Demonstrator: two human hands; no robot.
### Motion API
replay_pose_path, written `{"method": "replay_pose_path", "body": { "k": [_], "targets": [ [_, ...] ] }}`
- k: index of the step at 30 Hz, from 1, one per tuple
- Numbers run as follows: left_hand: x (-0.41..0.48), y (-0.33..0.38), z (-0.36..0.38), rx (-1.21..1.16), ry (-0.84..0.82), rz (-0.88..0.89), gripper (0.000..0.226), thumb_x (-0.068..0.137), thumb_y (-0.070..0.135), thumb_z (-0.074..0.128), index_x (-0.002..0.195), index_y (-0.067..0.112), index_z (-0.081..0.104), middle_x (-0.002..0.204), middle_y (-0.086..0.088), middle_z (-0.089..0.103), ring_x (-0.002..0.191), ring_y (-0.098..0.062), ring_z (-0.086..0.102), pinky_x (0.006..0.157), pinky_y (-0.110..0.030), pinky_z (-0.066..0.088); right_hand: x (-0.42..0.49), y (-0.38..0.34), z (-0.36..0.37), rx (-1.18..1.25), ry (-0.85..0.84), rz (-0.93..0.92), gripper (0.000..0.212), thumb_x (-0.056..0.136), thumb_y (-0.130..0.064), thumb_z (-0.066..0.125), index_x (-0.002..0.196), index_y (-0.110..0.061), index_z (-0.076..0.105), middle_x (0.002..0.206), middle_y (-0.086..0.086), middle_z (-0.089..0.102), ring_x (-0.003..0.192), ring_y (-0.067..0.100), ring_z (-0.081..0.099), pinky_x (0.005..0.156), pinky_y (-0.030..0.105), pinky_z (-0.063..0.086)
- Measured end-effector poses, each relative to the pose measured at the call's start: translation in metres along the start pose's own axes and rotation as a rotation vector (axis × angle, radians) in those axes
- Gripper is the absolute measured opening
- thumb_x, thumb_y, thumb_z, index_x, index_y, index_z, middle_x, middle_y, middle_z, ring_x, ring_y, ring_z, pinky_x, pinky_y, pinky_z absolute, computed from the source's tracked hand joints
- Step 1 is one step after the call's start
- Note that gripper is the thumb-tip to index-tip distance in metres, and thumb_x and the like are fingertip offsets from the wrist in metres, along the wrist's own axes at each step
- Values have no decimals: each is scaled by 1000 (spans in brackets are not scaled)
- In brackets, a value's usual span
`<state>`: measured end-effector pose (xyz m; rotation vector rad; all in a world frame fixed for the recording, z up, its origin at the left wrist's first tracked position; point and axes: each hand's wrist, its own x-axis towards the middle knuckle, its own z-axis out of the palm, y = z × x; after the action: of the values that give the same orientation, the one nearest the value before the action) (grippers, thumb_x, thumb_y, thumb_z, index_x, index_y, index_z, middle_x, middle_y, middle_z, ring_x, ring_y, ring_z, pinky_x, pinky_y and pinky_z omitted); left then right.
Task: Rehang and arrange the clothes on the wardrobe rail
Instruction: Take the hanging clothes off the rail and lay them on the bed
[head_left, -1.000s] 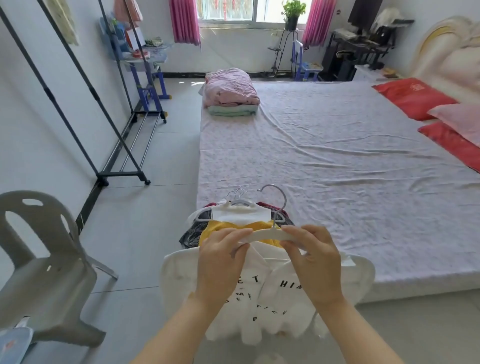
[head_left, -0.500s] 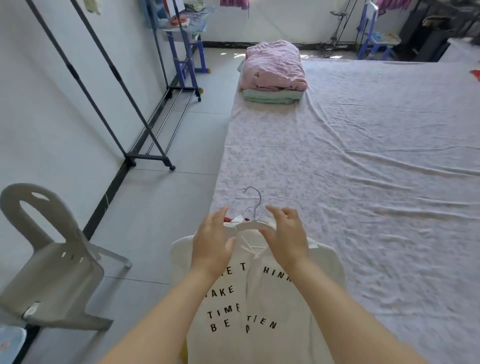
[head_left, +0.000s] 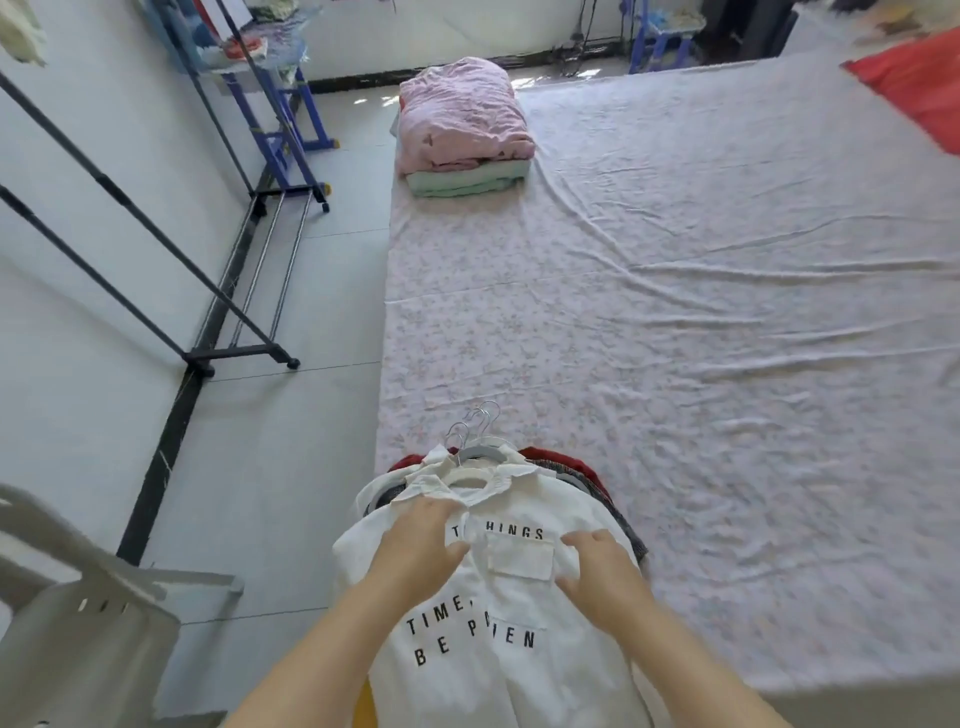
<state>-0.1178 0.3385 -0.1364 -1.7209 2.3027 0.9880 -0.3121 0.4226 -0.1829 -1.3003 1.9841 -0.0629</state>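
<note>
Pressing one white shirt (head_left: 519, 597), left hand (head_left: 423, 548), right hand (head_left: 597, 571) (both grips released, flat), two folded blankets (head_left: 462, 124) beyond.

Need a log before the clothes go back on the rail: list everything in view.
white cotton shirt with black lettering: one, white, on a hanger atop the pile at the bed's near corner
hangered clothes beneath: several, red and dark, same pile
folded blankets: two, pink on green, bed's far left corner
floral bed sheet: one, pale pink, covering the bed
black metal garment rack: one, black, along the left wall
grey plastic chair: one, grey, lower left
red pillow: one, red, upper right
blue metal stand: one, blue, beyond the rack
hands: two; left hand and right hand rest on the shirt
</note>
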Motion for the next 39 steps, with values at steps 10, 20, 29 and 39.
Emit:
{"method": "replay_pose_path", "body": {
  "k": [10, 20, 29, 39],
  "targets": [
    [-10, 76, 13, 400, -270, 522, 51, 91, 37, 50, 138, 27, 34, 140, 6, 42, 125, -13, 43, 101, -28, 38, -118, 44, 0, 272, 283, 367, 51, 90, -40, 52, 135, -17, 42, 135, 3, 39, 125, 20, 40, 100, 26, 35],
    [-122, 147, 76, 564, -527, 1141, 49, 93, 34, 49, 138, 25, 34, 139, 4, 42, 123, -14, 46, 100, -29, 40, -329, 34, 103, 491, 712, 926, 49, 88, -33, 58, 134, -27, 43, 130, 0, 45, 122, 16, 44, 101, 26, 35],
    [-333, 173, 173, 706, -758, 1619, 50, 92, 36, 50, 138, 25, 34, 134, 4, 45, 121, -12, 46, 99, -23, 36, -547, -7, 250, 718, 1000, 1441, 47, 90, -28, 57, 135, -22, 42, 132, 1, 45, 122, 13, 45, 100, 20, 33],
    [-630, 104, 274, 809, -963, 2030, 49, 92, 37, 49, 137, 29, 33, 134, 9, 45, 123, -8, 43, 103, -24, 34, -755, -94, 442, 981, 1238, 1899, 44, 93, -28, 51, 136, -23, 39, 133, 0, 40, 122, 13, 43, 99, 22, 35]
  ]
}}
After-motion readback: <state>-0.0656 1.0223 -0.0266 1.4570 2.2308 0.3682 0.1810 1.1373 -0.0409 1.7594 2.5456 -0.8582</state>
